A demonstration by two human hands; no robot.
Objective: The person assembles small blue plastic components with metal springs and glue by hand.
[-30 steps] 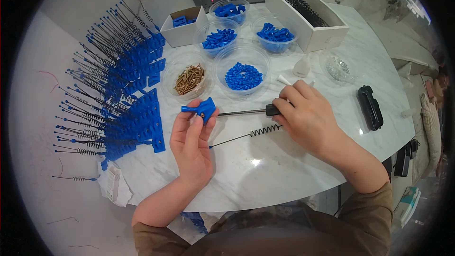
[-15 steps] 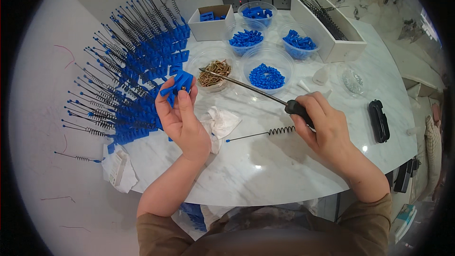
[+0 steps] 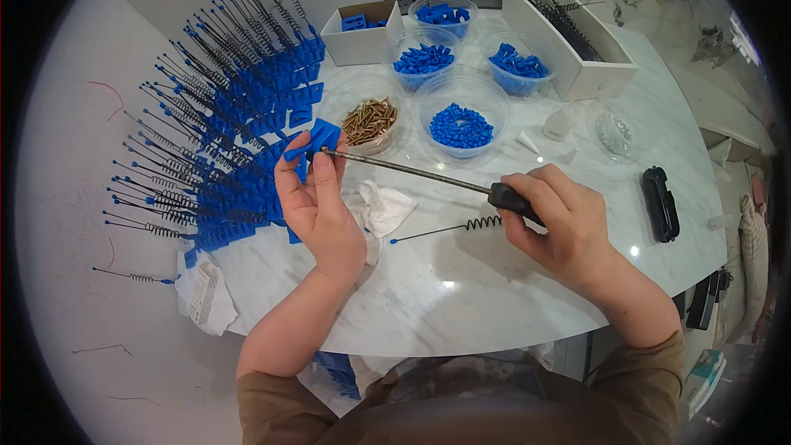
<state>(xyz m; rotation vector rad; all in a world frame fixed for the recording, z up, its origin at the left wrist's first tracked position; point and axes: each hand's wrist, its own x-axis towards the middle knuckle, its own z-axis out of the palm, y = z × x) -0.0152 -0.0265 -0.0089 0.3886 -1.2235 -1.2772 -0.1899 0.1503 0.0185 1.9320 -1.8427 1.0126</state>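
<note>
My left hand (image 3: pixel 317 198) is closed round a blue plastic clip (image 3: pixel 315 138), held up over the left middle of the table. My right hand (image 3: pixel 562 218) grips the black handle of a long screwdriver (image 3: pixel 412 171). The screwdriver's shaft points left, and its tip meets the clip near my left thumb; a screw there is hidden at this angle. Under my right hand lies a black coiled spring wire (image 3: pixel 478 224) with a blue tip, its right end covered by the hand. Beside my left wrist is a crumpled white tissue (image 3: pixel 383 208).
Many blue pieces with spring wires (image 3: pixel 247 132) fan out at the left. Behind stand a tub of brass screws (image 3: pixel 370 122), a tub of blue beads (image 3: pixel 461 128), more tubs of blue parts (image 3: pixel 423 59) and a white box of wires (image 3: pixel 606 78). A black case (image 3: pixel 659 204) lies right.
The screwdriver's tip has come down and left from over the screw tub to the blue clip. My right hand has moved slightly left with it, while my left hand stays nearly in place.
</note>
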